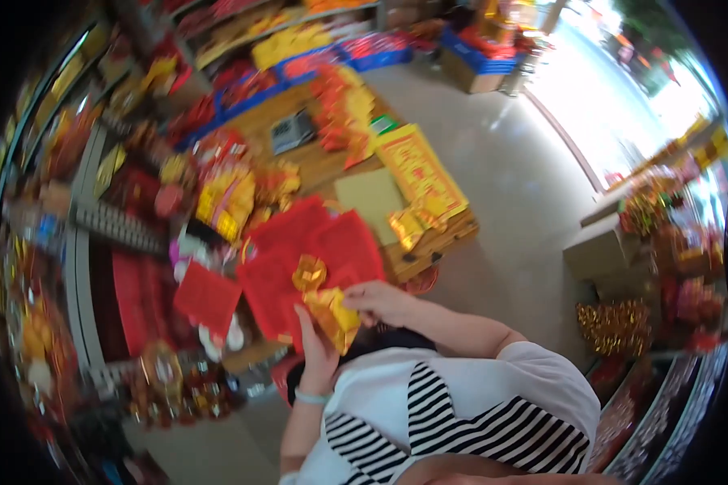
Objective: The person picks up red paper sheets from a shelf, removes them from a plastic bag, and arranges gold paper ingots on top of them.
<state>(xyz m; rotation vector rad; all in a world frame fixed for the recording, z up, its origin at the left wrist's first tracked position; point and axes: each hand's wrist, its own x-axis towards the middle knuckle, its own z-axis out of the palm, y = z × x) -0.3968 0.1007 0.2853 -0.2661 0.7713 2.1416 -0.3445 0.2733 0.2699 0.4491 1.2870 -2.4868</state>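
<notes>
Close in front of my chest I hold a shiny folded gold paper piece [336, 319] between both hands. My left hand [319, 356], a pale bracelet at its wrist, supports it from the left with the thumb up along its side. The fingers of my right hand [380, 302] pinch its upper right edge. Just beyond it, a round gold ornament [309, 273] lies on a spread of red bags or cloth [279, 250] at the near end of the wooden table. Further right on the table is another crumpled gold paper piece [413, 225].
On the wooden table [453, 238] are a yellow printed sheet [421, 169], a tan board [370, 200], a calculator [293, 132] and red-and-gold packets [344, 109]. A red square [208, 298] lies at left. Cardboard boxes [600, 249] stand at right, with crowded shelves around.
</notes>
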